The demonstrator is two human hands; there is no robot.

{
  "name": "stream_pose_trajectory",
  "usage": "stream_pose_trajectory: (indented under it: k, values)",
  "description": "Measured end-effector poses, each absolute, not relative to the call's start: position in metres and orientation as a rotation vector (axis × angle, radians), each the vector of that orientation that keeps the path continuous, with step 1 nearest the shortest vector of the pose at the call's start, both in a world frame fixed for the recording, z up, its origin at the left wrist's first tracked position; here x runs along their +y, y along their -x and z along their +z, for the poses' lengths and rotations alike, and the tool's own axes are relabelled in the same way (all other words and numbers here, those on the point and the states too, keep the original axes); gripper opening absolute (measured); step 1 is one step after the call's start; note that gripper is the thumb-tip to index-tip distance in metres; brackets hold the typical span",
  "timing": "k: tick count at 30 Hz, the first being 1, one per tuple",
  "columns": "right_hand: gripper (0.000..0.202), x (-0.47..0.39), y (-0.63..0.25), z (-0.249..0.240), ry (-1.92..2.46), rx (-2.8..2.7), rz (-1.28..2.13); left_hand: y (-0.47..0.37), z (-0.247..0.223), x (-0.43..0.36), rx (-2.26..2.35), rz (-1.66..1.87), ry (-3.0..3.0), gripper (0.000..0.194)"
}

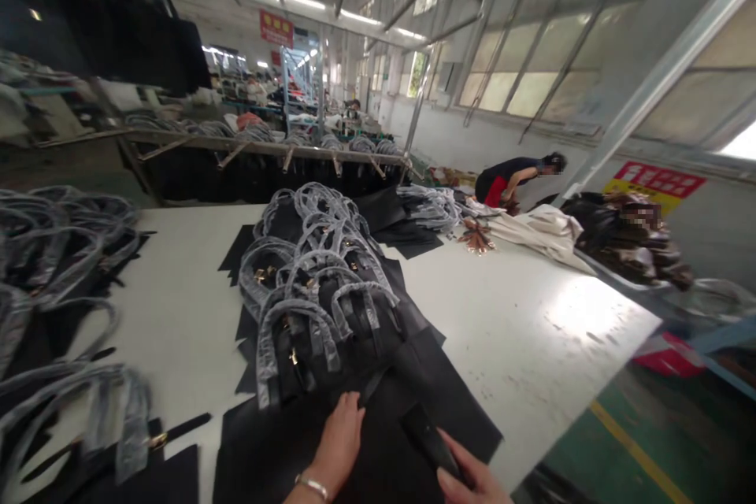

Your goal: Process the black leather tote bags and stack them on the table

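Low in the head view, my left hand (341,437), with a bracelet at the wrist, has its fingers closed on a narrow black strap (373,387). The strap lies over a black leather-like panel (283,441). To its right my right hand (472,476) grips a dark, oblong black piece (426,435) that slants up and left over the panel; its exact kind is unclear. Just beyond my hands lies a pile of black bag panels with plastic-wrapped handles (301,315) and gold-coloured metal fittings (294,357).
More wrapped handles (59,244) on black panels cover the white table's (183,268) left side. Further back are loose wrapped handles (434,207) and pale cloth (543,228). A metal rack (265,148) stands behind, and a person (511,177) bends over at the far right.
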State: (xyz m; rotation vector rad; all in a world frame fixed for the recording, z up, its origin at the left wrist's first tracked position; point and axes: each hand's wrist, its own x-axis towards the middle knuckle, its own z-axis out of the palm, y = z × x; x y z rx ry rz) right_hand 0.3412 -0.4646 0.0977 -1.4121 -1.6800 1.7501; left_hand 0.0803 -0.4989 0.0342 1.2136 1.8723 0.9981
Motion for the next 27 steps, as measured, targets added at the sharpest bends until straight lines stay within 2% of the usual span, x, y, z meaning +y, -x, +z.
stream_pose_trajectory:
  k: [2,5,10,15,21,27]
  values:
    - [0.087,-0.467,-0.336,0.101,1.445,-1.623,1.831,-0.080,0.038,-0.497,1.762,0.944,-1.041,0.028]
    - [0.086,-0.468,-0.328,0.104,1.472,-1.566,1.897,-0.090,0.035,-0.498,1.654,0.897,-0.879,0.043]
    - [0.088,-0.465,-0.314,0.107,1.420,-1.511,2.063,-0.111,0.039,-0.504,1.351,1.103,-0.555,0.057]
    - [0.087,-0.459,-0.301,0.123,1.475,-1.433,2.084,-0.115,0.049,-0.506,1.216,1.207,-0.434,0.059]
    - [0.080,-0.458,-0.298,0.133,1.475,-1.426,2.173,-0.115,0.055,-0.503,1.269,1.241,-0.449,0.058]
    - [0.076,-0.447,-0.300,0.143,1.554,-1.418,1.945,-0.113,0.066,-0.498,1.220,1.244,-0.337,0.061]
